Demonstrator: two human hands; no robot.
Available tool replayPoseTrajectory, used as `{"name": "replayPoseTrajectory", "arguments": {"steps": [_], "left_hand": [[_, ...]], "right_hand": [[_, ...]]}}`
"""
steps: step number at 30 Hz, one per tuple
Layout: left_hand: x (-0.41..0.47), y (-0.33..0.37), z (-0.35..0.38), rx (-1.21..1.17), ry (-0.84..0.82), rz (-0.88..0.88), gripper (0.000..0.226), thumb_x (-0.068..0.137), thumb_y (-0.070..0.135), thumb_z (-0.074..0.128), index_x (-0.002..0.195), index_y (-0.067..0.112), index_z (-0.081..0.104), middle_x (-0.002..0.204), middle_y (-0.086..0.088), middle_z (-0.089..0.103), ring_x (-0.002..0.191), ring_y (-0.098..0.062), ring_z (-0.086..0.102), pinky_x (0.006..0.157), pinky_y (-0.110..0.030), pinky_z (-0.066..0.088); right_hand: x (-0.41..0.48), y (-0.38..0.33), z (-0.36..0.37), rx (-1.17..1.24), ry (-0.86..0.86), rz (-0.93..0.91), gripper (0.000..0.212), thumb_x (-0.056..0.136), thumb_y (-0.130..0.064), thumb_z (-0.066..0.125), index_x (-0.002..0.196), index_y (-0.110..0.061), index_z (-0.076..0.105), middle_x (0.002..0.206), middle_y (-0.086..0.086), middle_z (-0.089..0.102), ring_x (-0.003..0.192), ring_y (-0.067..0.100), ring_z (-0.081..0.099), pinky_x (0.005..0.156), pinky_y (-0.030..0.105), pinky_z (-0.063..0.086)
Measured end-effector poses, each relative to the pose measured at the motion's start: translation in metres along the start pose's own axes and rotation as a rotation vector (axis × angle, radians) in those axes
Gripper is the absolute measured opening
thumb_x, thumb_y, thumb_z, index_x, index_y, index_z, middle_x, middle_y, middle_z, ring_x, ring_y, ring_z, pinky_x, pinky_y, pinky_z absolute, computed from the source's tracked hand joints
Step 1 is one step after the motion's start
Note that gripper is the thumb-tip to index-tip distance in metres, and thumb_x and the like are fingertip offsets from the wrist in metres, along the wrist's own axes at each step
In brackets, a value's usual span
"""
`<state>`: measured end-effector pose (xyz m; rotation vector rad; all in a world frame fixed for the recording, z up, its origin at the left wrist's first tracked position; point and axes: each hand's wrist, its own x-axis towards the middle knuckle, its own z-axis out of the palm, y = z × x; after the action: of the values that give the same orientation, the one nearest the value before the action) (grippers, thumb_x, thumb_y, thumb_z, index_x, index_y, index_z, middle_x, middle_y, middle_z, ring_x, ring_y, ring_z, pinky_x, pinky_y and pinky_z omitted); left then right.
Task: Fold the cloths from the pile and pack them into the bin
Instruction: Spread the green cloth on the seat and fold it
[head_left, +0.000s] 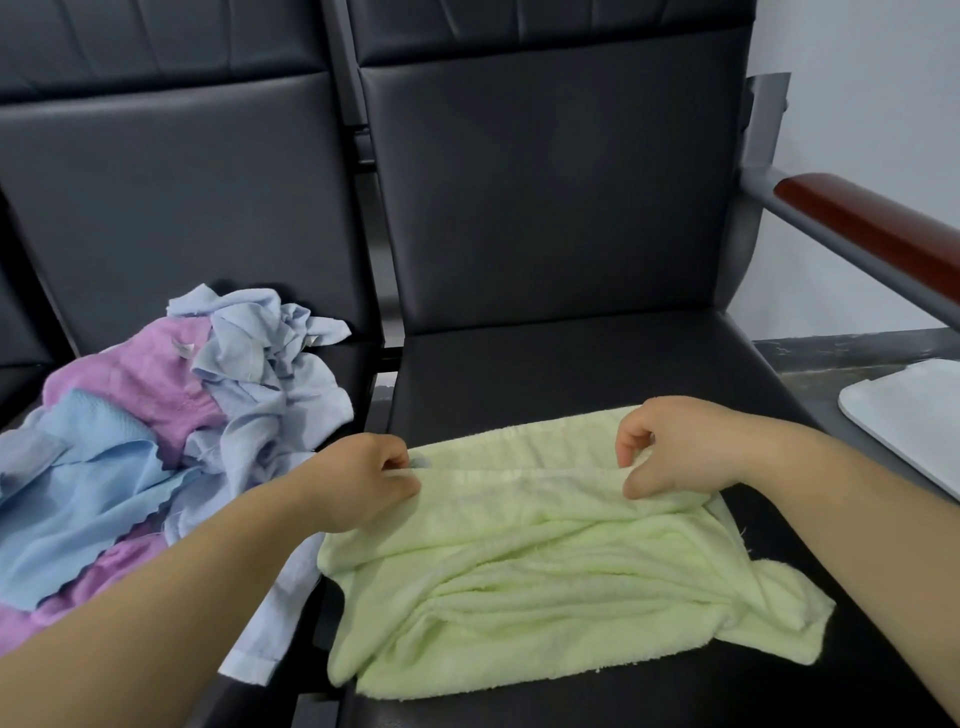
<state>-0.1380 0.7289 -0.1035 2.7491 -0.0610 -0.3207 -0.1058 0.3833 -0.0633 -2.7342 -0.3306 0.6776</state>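
**Your left hand (363, 483) pinching green towel (545, 587), right hand (680, 447) grip unclear**

Your left hand has thumb and curled fingers closed tight on the left end of the towel's folded-over edge. Your right hand sits at the other end of that edge. Its fingers are curled and its thumb lies on the cloth. A small gap shows between forefinger and thumb, so whether it really grips the fold can't be told. The edge runs fairly straight between your two hands.

The green towel lies on the right seat (571, 374), black and padded. It is partly doubled over and wrinkled, with one corner sticking out to the lower right. Its near part lies flat on the seat.

The pile (171, 415) is on the left seat (358, 358), just beside your left forearm. In it are a purple cloth (145, 384), a light blue cloth (88, 493) and a crumpled grey-blue cloth (260, 353) at the top. One pale blue piece (265, 639) trails under your left forearm across the gap between the seats and touches the towel's left side.

Right of the seat is a red-brown armrest (872, 228) on a grey frame. Below it is the corner of a white rounded object (914, 415); can't tell whether that is the bin.
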Motion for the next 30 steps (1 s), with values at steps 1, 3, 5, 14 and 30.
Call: {"name": "replayPoseTrajectory", "arguments": {"steps": [1, 3, 5, 14, 30], "left_hand": [[0.0, -0.001, 0.0, -0.004, 0.003, 0.005, 0.026, 0.09, 0.034, 0.065, 0.072, 0.02, 0.053, 0.066, 0.006, 0.054, 0.059, -0.009, 0.046, 0.057, -0.023, 0.04], [0.0, -0.002, 0.0, -0.008, 0.011, 0.018, 0.027, 0.091, 0.033, 0.064, 0.071, 0.019, 0.052, 0.065, 0.006, 0.053, 0.059, -0.009, 0.045, 0.056, -0.022, 0.038], [0.0, -0.001, 0.0, -0.003, 0.018, 0.029, 0.027, 0.092, 0.032, 0.064, 0.072, 0.018, 0.052, 0.066, 0.005, 0.053, 0.059, -0.009, 0.044, 0.056, -0.022, 0.037], [-0.001, 0.001, -0.001, 0.005, 0.024, 0.019, 0.025, 0.095, 0.031, 0.058, 0.075, 0.018, 0.054, 0.07, 0.004, 0.055, 0.063, -0.01, 0.046, 0.058, -0.023, 0.037], [0.007, 0.0, 0.004, 0.001, 0.025, -0.046, 0.023, 0.098, 0.032, 0.051, 0.084, 0.015, 0.058, 0.076, 0.003, 0.06, 0.068, -0.011, 0.051, 0.061, -0.025, 0.04]], "right_hand": [[0.0, -0.001, 0.0, -0.018, 0.005, -0.005, 0.018, 0.078, -0.035, 0.082, 0.093, -0.038, 0.071, 0.11, -0.013, 0.061, 0.105, 0.013, 0.064, 0.091, 0.036, 0.059], [0.002, -0.002, 0.0, -0.047, 0.028, -0.015, 0.017, 0.079, -0.029, 0.081, 0.09, -0.036, 0.07, 0.107, -0.011, 0.063, 0.1, 0.012, 0.064, 0.086, 0.033, 0.06], [0.002, 0.0, -0.002, -0.042, 0.063, -0.025, 0.016, 0.08, -0.022, 0.079, 0.085, -0.035, 0.071, 0.096, -0.01, 0.066, 0.087, 0.01, 0.064, 0.071, 0.025, 0.056], [0.008, 0.011, -0.003, 0.078, 0.225, -0.052, 0.008, 0.092, -0.022, 0.066, 0.087, -0.029, 0.065, 0.089, -0.011, 0.065, 0.08, 0.01, 0.061, 0.065, 0.024, 0.046], [0.031, 0.037, 0.008, 0.374, 0.386, 0.116, 0.006, 0.088, -0.022, 0.07, 0.084, -0.023, 0.074, 0.092, -0.006, 0.072, 0.087, 0.016, 0.067, 0.077, 0.037, 0.057]]}}
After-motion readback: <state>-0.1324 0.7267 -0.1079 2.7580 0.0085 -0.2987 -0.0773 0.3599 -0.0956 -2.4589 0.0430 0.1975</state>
